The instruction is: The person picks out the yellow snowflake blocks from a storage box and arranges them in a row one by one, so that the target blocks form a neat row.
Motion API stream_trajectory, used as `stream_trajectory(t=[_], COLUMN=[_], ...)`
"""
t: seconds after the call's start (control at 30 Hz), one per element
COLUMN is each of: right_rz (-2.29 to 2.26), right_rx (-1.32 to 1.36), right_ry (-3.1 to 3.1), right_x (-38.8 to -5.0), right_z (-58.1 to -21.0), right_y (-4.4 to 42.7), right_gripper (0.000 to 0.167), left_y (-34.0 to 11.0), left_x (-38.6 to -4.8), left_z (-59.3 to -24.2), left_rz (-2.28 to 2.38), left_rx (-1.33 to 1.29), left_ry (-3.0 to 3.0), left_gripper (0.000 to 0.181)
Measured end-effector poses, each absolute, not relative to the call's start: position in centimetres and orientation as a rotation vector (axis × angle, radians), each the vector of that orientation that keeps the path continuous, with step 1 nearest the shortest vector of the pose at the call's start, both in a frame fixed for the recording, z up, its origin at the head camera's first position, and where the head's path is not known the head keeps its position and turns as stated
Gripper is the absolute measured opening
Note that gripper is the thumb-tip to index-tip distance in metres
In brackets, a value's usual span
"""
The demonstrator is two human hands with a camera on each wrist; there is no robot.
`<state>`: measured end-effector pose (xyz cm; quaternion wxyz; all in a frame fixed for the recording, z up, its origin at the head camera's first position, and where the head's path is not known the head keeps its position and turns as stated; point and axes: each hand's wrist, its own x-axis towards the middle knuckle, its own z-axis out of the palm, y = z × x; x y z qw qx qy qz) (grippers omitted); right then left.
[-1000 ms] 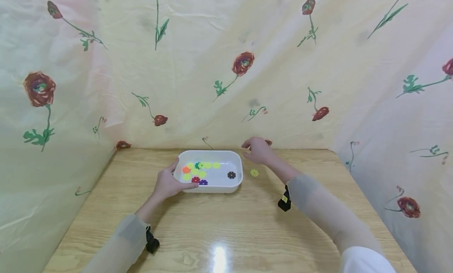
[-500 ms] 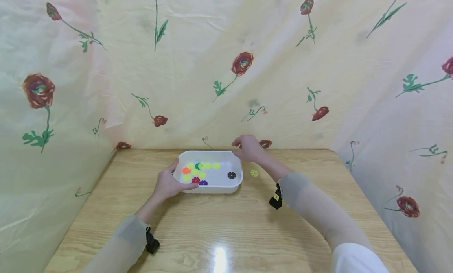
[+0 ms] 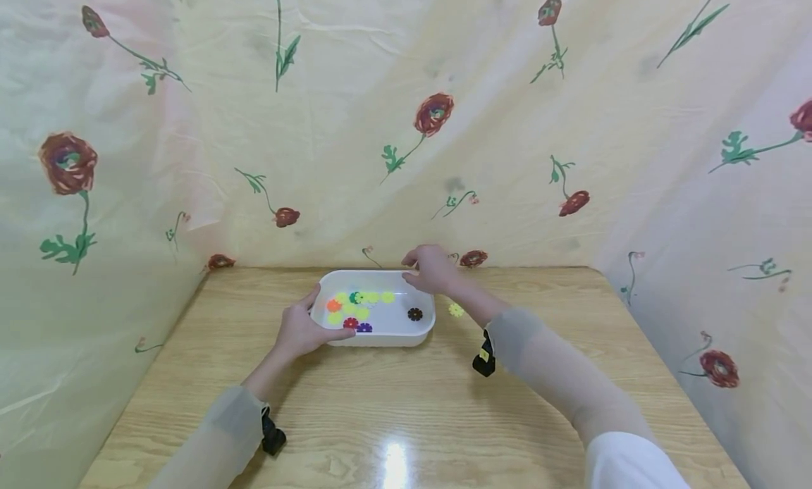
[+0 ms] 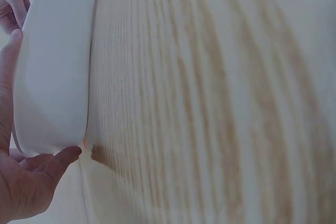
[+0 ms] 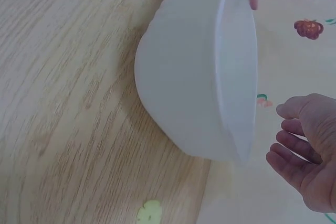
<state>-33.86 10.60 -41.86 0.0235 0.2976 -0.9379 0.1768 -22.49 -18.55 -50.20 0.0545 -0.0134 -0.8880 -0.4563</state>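
My left hand [image 3: 299, 328] grips the left end of a white plastic tub [image 3: 380, 340], its thumb lying along the front rim. In the left wrist view, fingers of that hand [image 4: 26, 187] curl round the end wall of the tub [image 4: 55, 66]. Over the tub's back right corner hovers my right hand [image 3: 433, 269]; the right wrist view shows this hand [image 5: 310, 145] with loosely bent fingers and nothing in them. Inside the tub lie flower-shaped plastic discs: several yellow ones [image 3: 388, 296], an orange [image 3: 334, 305], a green [image 3: 357, 298], a red [image 3: 351, 323], a purple [image 3: 364, 327] and a dark brown one [image 3: 415, 314].
One yellow disc [image 3: 456, 310] lies on the wooden table [image 3: 380, 397] just right of the tub, under my right forearm. A flower-printed cloth [image 3: 355, 137] rises behind the table and along both sides.
My right hand has moved left, from right of the tub to above its back right corner. The left hand, the tub and the discs have stayed in place.
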Motion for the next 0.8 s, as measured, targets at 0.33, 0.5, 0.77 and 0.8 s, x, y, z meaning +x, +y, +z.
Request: stream_trajectory(t=[0.33, 0.5, 0.77, 0.8], right_rz=[0.603, 0.591, 0.589, 0.59], right_rx=[0.984, 1.001, 1.035, 1.04], right_ry=[-2.924, -2.933, -2.952, -2.951], right_x=[-33.8, -33.7, -33.4, -33.3], right_z=[-42.4, -42.4, -42.7, -42.7], right_y=[8.8, 8.1, 6.9, 6.7], right_gripper=[0.029, 0.029, 0.028, 0.029], left_y=[-18.4, -18.4, -18.3, -18.2], left_x=[-22.5, -22.6, -22.8, -22.8], left_z=[-50.2, -50.3, -50.3, -50.3], left_rz=[-1.387, -1.401, -1.381, -1.375], left_rx=[-0.014, -0.013, 0.0, 0.004], left_ry=[-2.712, -2.706, -2.715, -2.719], left_gripper=[0.121, 0.122, 0.123, 0.123])
